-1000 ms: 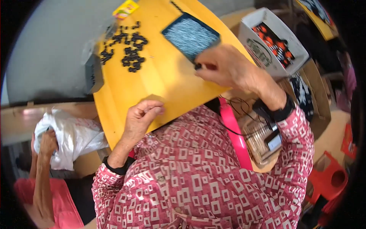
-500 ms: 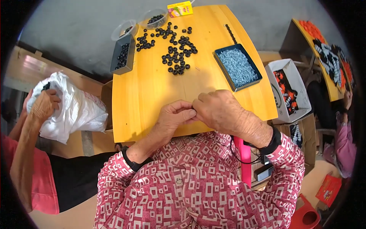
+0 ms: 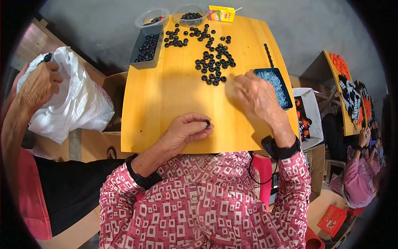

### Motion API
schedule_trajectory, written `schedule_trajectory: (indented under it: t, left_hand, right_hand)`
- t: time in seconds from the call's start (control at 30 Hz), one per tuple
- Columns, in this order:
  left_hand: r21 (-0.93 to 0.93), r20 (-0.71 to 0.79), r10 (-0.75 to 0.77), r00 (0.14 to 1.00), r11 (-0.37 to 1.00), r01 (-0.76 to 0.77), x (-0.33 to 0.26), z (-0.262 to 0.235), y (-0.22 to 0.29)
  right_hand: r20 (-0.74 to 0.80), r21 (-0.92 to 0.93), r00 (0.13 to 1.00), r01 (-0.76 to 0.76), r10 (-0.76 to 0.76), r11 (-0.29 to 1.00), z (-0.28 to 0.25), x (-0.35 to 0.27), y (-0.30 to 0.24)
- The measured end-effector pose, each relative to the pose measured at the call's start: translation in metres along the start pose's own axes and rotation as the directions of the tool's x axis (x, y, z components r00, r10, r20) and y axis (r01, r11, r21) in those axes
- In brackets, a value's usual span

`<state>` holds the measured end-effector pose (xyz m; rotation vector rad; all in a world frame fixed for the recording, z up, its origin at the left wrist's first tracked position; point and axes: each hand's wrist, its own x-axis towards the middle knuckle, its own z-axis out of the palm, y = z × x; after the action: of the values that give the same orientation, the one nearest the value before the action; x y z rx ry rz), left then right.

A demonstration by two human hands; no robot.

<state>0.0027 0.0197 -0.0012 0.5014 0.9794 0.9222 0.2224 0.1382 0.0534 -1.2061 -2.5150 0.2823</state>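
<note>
Above the yellow bench (image 3: 166,95), near its front edge, the left hand (image 3: 188,128) pinches a small black piece (image 3: 207,123); palm down beside the dark tray (image 3: 285,87), the right hand (image 3: 258,92) bends its fingers, grip unclear.

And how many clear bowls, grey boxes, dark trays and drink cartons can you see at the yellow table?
Clear bowls: 2
Grey box: 1
Dark tray: 1
Drink carton: 1
Total: 5
</note>
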Motion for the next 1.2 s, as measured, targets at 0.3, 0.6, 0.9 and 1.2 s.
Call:
schedule_trajectory:
  t: [0.3,0.6,0.9,1.2]
  left_hand:
    - [-0.042,-0.003,-0.02,1.0,0.999,0.02,-0.003,0.001,0.008]
    - [-0.111,0.041,-0.006,0.999,0.994,0.01,0.0,-0.002,-0.003]
    - [-0.076,0.037,0.017,0.999,0.997,-0.014,-0.002,0.002,-0.012]
    - [-0.152,0.052,0.071,0.996,0.986,-0.062,-0.006,0.006,-0.015]
  right_hand:
    - [-0.054,-0.21,0.998,0.0,-0.011,0.978,0.06,0.015,0.029]
    - [0.051,0.675,0.971,-0.205,0.232,0.709,0.02,-0.034,-0.033]
    - [-0.027,0.868,0.987,-0.057,0.161,0.494,0.035,-0.065,-0.05]
    - [-0.06,0.892,0.979,-0.035,0.193,0.451,0.045,-0.07,-0.056]
